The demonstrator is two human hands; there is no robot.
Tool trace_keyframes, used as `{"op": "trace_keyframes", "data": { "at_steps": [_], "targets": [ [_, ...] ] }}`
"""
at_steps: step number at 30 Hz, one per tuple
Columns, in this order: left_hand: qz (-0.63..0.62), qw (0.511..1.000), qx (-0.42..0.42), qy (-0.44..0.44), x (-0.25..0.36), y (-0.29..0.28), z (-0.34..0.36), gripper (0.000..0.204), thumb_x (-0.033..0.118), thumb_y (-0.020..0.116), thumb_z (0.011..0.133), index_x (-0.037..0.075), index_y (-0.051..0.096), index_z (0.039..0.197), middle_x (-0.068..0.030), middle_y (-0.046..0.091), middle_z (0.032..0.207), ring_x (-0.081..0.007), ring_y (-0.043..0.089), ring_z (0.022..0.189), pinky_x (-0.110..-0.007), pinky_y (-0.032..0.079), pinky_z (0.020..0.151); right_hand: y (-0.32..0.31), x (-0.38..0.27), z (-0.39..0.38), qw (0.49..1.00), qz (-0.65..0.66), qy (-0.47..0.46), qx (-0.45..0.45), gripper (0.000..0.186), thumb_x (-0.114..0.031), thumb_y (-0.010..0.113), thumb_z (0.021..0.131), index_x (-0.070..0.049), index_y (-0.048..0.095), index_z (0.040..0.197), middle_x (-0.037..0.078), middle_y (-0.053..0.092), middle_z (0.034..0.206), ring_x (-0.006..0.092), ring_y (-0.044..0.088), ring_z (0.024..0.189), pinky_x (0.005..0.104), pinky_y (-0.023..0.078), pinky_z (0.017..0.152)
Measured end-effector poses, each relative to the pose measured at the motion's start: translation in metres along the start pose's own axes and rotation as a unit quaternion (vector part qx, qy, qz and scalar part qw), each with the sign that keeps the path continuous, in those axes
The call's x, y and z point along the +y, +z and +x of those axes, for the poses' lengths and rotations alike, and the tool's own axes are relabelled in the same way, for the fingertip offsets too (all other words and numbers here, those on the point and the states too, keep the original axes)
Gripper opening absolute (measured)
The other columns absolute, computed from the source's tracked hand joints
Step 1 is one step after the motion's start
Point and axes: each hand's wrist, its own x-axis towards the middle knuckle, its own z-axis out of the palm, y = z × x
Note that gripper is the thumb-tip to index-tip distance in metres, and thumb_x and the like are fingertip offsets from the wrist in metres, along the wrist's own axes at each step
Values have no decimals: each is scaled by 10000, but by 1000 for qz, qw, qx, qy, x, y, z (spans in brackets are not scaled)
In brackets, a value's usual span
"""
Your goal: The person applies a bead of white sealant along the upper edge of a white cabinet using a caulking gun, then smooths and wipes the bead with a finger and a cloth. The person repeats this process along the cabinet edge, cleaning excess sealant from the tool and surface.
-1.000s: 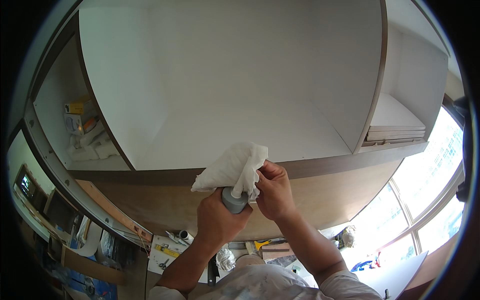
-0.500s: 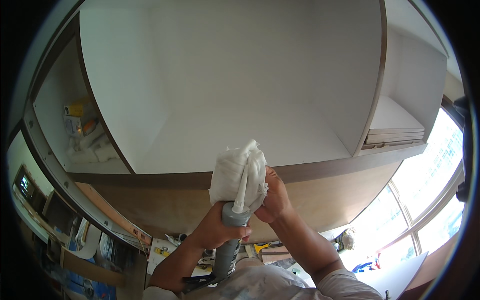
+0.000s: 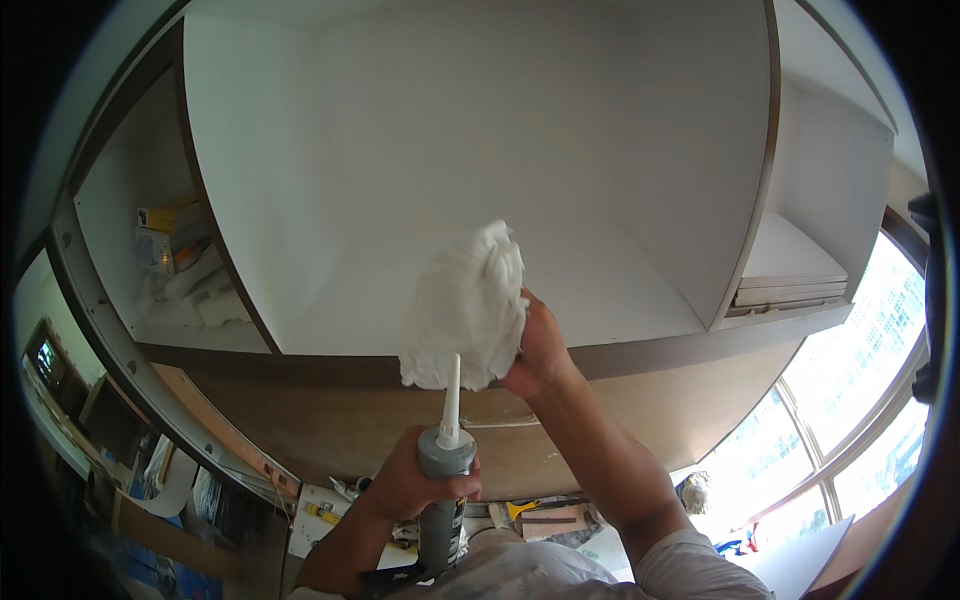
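Note:
My left hand (image 3: 410, 478) is wrapped round the upper part of a grey caulking gun (image 3: 440, 530) that stands nearly upright before my chest. Its white tapered nozzle (image 3: 452, 405) points up, the tip overlapping the lower edge of a white cloth wad (image 3: 465, 310). Whether tip and cloth touch, I cannot tell. My right hand (image 3: 540, 350) grips the wad from its right side; the fingers behind it are hidden. The cloth is bunched and ragged-edged, held up in front of the open cabinet.
An open white cabinet (image 3: 480, 130) with a dark front edge spans the view. Boxes (image 3: 165, 240) and white rolls lie in its left compartment; stacked boards (image 3: 790, 292) sit at right. Below are a yellow-handled tool (image 3: 520, 508) and clutter; bright windows (image 3: 850, 310) are at right.
The cloth wad, earlier folded around the nozzle, has moved up and spread out with my right hand. The caulking gun has dropped lower and slightly left, its nozzle now uncovered.

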Motion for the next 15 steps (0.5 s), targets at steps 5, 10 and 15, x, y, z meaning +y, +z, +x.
{"op": "trace_keyframes", "data": {
  "at_steps": [5, 10, 15],
  "targets": [
    [-33, 997, 49, 41, 9, -7, -6, 313, 36, 800, 723, 22, 649, 997, -95, 693, 826, -240, 738, 740, -392, 600, 704, 20, 9, 78, 996, 62, -60, -23, 399, -177, 359, 1107, -38, 460, 1467, 140, 592, 1367, 275, 573, 1301, 467, 519, 1083],
    [-43, 994, 56, 81, 20, -20, -22, 310, 42, 753, 711, -1, 629, 992, -124, 692, 797, -254, 739, 733, -405, 612, 720, -25, 0, 101, 954, -253, 24, 158, 492, -124, 517, 1016, -15, 470, 1494, 134, 552, 1435, 282, 530, 1346, 393, 493, 1050],
    [0, 995, 46, 94, 34, -31, -22, 313, 49, 746, 712, -5, 621, 994, -125, 689, 793, -249, 734, 741, -413, 614, 724, -57, -37, 33, 915, -384, -71, 101, 377, -163, 615, 1024, 38, 615, 1343, 137, 688, 1264, 209, 659, 1145, 383, 518, 1010]
  ]
}}
